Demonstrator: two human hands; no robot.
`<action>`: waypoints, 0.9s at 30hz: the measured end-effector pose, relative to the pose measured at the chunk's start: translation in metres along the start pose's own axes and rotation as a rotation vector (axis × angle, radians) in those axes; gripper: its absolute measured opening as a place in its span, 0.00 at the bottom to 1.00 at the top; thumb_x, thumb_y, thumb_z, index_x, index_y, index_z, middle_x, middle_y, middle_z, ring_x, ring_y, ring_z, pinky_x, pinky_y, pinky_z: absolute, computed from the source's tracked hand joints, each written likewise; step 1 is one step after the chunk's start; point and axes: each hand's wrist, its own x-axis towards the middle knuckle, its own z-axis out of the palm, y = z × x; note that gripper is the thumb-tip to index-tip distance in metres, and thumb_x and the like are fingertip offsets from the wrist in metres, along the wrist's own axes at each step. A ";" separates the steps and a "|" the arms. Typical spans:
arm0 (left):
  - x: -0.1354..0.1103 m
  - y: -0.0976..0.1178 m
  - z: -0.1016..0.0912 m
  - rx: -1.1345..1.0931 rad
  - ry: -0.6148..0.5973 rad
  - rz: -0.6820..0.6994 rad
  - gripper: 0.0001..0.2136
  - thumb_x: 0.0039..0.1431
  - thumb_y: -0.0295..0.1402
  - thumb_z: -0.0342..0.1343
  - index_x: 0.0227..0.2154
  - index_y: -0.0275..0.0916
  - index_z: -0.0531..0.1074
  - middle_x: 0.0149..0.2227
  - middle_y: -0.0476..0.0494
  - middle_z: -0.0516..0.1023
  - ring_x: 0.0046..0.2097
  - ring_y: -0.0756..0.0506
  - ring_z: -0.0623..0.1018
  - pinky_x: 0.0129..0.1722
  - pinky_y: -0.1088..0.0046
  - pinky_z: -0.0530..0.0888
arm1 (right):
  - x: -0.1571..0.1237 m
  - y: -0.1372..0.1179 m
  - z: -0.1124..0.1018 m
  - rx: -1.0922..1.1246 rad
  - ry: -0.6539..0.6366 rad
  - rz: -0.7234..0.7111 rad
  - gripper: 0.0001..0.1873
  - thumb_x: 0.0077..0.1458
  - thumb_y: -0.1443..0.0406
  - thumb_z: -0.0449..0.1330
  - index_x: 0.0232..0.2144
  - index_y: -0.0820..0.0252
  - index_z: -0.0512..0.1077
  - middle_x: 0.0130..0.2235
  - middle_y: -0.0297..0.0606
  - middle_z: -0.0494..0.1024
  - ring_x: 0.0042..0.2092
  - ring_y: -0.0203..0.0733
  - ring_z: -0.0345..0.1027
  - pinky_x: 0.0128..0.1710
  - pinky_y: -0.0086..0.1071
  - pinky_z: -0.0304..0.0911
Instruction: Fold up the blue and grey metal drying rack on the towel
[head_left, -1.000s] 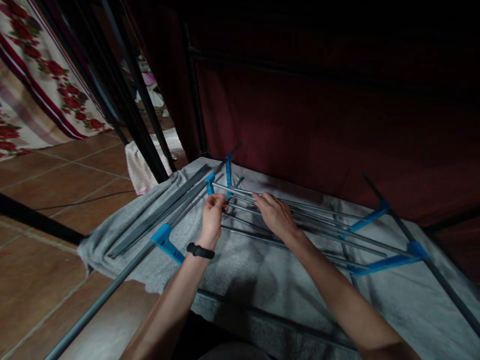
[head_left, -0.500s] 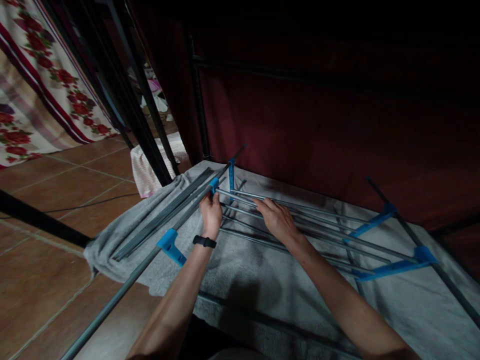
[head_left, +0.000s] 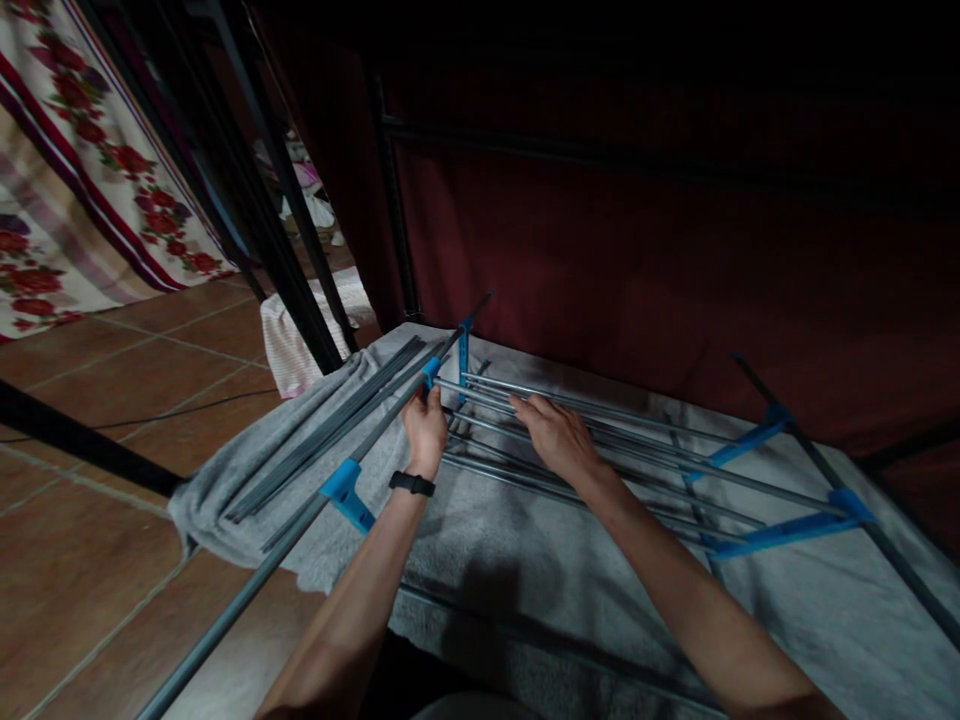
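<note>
A partly assembled rack of grey metal tubes (head_left: 720, 480) and blue plastic brackets (head_left: 787, 530) lies on a grey blanket. My left hand (head_left: 425, 430), with a black band on the wrist, is closed around a blue bracket (head_left: 430, 372) on the long left pole (head_left: 247, 590). Its fingertips are partly hidden behind the bracket. My right hand (head_left: 556, 435) reaches over the crosswise tubes, fingers curled on one thin metal tube (head_left: 480, 390) near its left end. Lower on the left pole sits another blue bracket (head_left: 346, 495), with no tube in its visible arm.
Several loose grey tubes (head_left: 330, 430) lie in a bundle on the blanket (head_left: 442, 545) left of the pole. Black metal posts (head_left: 292, 270) rise at the left. A dark red cloth (head_left: 637, 290) hangs behind. Brown floor tiles (head_left: 97, 520) show at left.
The left pole and its lower bracket have shifted slightly to the right, with my left hand moving along. My right hand has moved a little to the right and stays on the tube.
</note>
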 end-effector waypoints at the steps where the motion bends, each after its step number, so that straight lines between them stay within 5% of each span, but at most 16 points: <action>1: 0.000 0.000 0.000 0.005 0.001 0.003 0.11 0.59 0.37 0.58 0.41 0.39 0.79 0.48 0.37 0.82 0.58 0.34 0.77 0.66 0.52 0.65 | 0.000 0.000 -0.001 0.001 0.000 0.001 0.25 0.73 0.64 0.44 0.68 0.52 0.64 0.54 0.43 0.77 0.54 0.43 0.71 0.51 0.32 0.63; 19: -0.001 -0.004 -0.002 0.068 0.010 0.044 0.12 0.61 0.39 0.56 0.42 0.38 0.77 0.47 0.34 0.82 0.55 0.33 0.78 0.64 0.53 0.67 | 0.009 -0.006 -0.020 0.054 -0.048 0.010 0.24 0.73 0.65 0.44 0.64 0.48 0.68 0.54 0.39 0.77 0.52 0.42 0.73 0.46 0.30 0.63; 27: 0.005 -0.010 -0.006 0.033 0.020 0.031 0.11 0.59 0.35 0.58 0.43 0.39 0.77 0.46 0.36 0.81 0.55 0.35 0.78 0.64 0.54 0.67 | 0.018 -0.014 -0.013 0.034 -0.046 0.023 0.23 0.72 0.67 0.43 0.60 0.50 0.70 0.52 0.40 0.77 0.50 0.42 0.74 0.46 0.31 0.63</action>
